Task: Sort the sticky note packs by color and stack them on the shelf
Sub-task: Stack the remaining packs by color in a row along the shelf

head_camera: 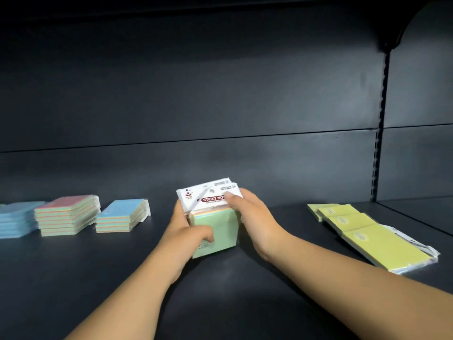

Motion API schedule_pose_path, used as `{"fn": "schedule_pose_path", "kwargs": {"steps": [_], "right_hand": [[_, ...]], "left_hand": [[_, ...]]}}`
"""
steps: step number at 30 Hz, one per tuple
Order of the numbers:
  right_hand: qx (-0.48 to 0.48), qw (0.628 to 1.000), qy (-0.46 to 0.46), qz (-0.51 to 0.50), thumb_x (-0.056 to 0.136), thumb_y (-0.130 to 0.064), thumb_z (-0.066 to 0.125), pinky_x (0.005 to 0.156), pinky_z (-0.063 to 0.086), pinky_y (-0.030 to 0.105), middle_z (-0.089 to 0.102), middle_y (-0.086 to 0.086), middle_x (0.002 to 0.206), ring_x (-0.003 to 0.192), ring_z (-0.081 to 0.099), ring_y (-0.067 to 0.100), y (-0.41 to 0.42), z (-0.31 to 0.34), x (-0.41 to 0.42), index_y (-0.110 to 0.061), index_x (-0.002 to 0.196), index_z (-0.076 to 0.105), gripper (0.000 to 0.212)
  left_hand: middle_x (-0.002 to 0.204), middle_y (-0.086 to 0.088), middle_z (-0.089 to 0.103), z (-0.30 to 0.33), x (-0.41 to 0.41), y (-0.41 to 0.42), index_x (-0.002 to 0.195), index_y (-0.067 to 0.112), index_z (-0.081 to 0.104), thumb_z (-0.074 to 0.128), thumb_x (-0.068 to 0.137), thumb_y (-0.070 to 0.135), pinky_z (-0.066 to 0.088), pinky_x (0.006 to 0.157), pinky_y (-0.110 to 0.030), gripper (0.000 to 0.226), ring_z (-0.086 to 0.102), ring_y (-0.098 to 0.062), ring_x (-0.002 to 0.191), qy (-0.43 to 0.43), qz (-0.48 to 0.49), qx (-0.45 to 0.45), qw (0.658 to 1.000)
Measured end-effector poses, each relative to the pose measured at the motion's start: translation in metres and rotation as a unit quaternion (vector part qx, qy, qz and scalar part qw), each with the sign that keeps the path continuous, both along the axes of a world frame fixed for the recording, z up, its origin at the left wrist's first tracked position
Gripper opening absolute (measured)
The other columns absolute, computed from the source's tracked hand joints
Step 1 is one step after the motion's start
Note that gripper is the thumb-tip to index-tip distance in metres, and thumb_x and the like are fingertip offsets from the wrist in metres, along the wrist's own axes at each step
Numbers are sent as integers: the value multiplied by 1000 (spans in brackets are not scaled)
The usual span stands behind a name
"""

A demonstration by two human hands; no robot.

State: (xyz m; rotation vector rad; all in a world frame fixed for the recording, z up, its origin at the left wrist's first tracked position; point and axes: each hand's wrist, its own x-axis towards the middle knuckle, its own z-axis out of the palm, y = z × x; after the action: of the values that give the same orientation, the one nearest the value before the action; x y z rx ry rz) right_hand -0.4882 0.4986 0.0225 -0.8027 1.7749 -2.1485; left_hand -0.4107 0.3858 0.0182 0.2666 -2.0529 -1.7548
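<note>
Item 1, far left: one stack of blue sticky note packs (14, 220), cut by the frame edge; pack count blurred. Item 2, just beside it: one pink-topped stack (67, 214), roughly seven packs, edges showing mixed colours. Item 3, near it: one blue-topped stack (121, 219), about four packs.

Item 4, centre: a bundle of green-faced packs (215, 231), at least two white header cards (210, 198) showing, one reading "STICKY NOT…". The bundle is resting on the shelf (245, 285) between both hands. The left hand (182, 231) is gripping its left side, thumb lying across the green face; the right hand (255, 217) is holding the right side, fingers (231, 196) curled onto the header.

Item 5, right: four yellow-green packs (367, 231), overlapping in a slanted row, lying flat, well apart from the hands.

Surface: dark metal shelf, matte. Surroundings: dark back panel (196, 94) and one slotted upright (382, 123) at right.
</note>
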Motion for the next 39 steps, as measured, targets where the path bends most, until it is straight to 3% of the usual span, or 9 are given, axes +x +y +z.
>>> {"fn": "schedule_pose_path", "kwargs": {"steps": [4,7,10,13,16,19,23,32,39], "right_hand": [[141,988,39,-47,95,-35,47,90,44,30,65,5,113,103,61,21,2,2,3,-17,108,60,26],[300,916,213,-164,96,-39,40,86,40,29,60,4,116,108,55,21,9,11,0,-20,117,60,34],[304,873,323,-204,95,-29,47,75,33,21,52,0,101,100,52,15,17,23,0,-20,110,65,25],[181,935,260,-158,89,-21,59,66,35,17,51,-4,80,77,51,11,19,31,5,-17,76,63,14],[169,973,151,-35,81,-33,68,66,38,24,54,2,72,67,47,14,24,47,6,-15,72,59,22],[367,906,208,44,73,-51,69,63,33,27,47,4,68,63,40,16,30,72,0,-18,84,61,36],[465,826,315,51,82,-37,67,54,27,26,38,-1,57,58,32,15,13,95,0,-15,70,61,25],[192,966,171,32,83,-17,69,53,43,19,57,-4,63,55,53,8,3,39,-11,-17,68,61,17],[34,991,104,-78,90,-33,58,70,44,23,53,-6,74,71,53,11,3,39,-29,-21,72,53,22]], "left_hand": [[94,-1,66,-2,-1,0,98,35,46,59,55,-8,47,75,-32,62,61,-17,88,-40,-55,43,997],[100,-1,65,-3,-3,-2,107,34,44,53,74,-16,48,76,-29,62,61,-16,93,-51,-62,23,997],[100,-1,65,-5,-6,-3,111,32,42,51,75,-17,47,74,-28,61,60,-15,92,-49,-58,23,997],[100,-2,65,-7,-6,-4,119,27,41,50,75,-19,48,75,-29,64,60,-15,92,-43,-66,23,997],[103,1,65,-6,-6,-5,124,26,37,53,76,-21,48,76,-26,69,61,-11,93,-34,-93,19,995],[105,3,64,-5,-4,-4,129,26,34,54,78,-20,48,78,-25,71,60,-9,94,-39,-112,12,993],[113,-2,63,-6,-5,-6,135,20,34,54,77,-21,48,88,-28,73,60,-16,102,-38,-115,19,992],[107,-4,64,-5,-5,-4,119,22,41,61,77,-14,50,80,-30,59,62,-17,95,-24,-105,55,993],[102,5,63,-8,-9,-11,109,28,42,67,76,-9,48,75,-24,55,61,-10,92,28,-37,42,998]]}}
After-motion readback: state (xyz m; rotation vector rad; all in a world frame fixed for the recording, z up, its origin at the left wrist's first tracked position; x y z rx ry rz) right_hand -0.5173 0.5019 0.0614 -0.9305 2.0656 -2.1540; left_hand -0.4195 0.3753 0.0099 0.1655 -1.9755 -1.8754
